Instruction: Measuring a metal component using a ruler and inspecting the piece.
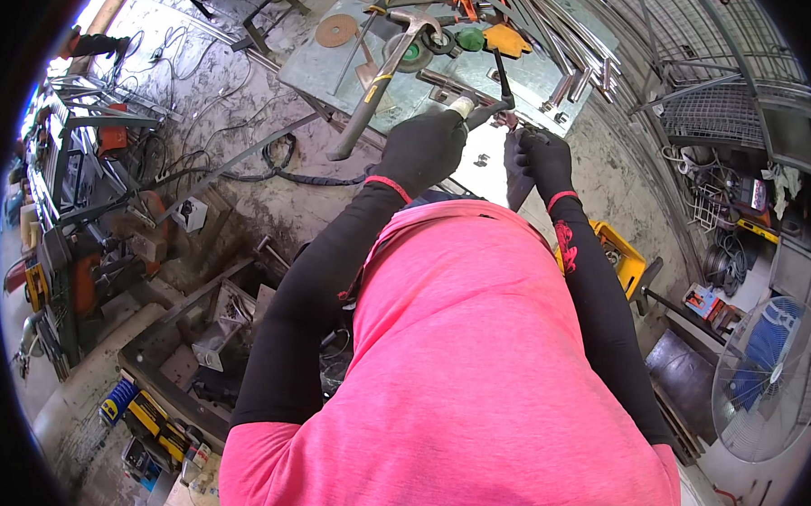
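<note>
My left hand point(424, 148), in a black glove, is closed around a white-handled tool point(462, 106) whose dark bent head point(504, 84) reaches over the edge of the metal workbench point(325, 71). My right hand point(542, 161), also gloved in black, pinches a small metal piece point(509, 120) just under that head. Both hands meet at the bench's near edge. A claw hammer point(389, 73) with a grey handle and a yellow band lies slantwise on the bench, left of my left hand and apart from it.
The bench carries an orange disc point(337, 30), a green wheel point(410, 54), a yellow angle block point(507, 39) and several metal bars point(555, 43). Cables point(275, 164) trail on the floor. A cutting machine point(80, 267) stands left, a yellow crate point(625, 260) and a fan point(764, 377) right.
</note>
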Motion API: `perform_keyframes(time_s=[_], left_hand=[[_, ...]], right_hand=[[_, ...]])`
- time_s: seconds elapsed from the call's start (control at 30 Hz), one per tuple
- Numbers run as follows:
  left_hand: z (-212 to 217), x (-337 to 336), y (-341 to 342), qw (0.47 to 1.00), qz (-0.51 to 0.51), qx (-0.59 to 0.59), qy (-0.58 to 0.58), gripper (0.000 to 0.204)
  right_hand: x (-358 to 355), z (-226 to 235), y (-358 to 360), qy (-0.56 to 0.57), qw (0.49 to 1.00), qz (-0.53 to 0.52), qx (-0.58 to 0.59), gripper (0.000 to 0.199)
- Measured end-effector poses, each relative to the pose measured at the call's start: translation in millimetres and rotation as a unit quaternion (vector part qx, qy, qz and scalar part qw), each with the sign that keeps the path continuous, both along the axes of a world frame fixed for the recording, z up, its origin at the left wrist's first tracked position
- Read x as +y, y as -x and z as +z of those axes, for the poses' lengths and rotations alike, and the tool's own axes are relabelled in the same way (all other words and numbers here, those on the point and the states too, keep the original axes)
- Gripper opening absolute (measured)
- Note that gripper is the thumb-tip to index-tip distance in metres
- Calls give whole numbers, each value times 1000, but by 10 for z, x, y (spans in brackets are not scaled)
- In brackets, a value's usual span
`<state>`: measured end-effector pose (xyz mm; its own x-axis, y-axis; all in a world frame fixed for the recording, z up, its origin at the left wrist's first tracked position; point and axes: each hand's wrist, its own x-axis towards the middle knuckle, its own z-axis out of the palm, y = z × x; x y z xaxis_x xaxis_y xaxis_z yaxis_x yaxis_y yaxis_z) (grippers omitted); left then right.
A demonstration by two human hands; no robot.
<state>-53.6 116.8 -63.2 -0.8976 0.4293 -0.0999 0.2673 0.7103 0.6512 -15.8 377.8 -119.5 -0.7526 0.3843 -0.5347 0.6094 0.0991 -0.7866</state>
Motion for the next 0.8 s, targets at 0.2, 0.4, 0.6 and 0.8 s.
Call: perform_keyframes(time_s=[0.2,0.4,0.6,0.8], left_hand=[[-26,5,-17,999,5,43,-15,26],[-7,14,-27,999,9,43,-8,26],[-144,-37,-55,992,-4,99,-83,27],[-64,34,-12,999,1,41,9,26]], right_hand=[[-9,12,2,3,1000,-1,-3,26],[-11,9,4,2,1000,-2,-3,23],[144,-188,-77,-21,997,48,58,22],[-5,17,4,-11,1000,7,-4,21]])
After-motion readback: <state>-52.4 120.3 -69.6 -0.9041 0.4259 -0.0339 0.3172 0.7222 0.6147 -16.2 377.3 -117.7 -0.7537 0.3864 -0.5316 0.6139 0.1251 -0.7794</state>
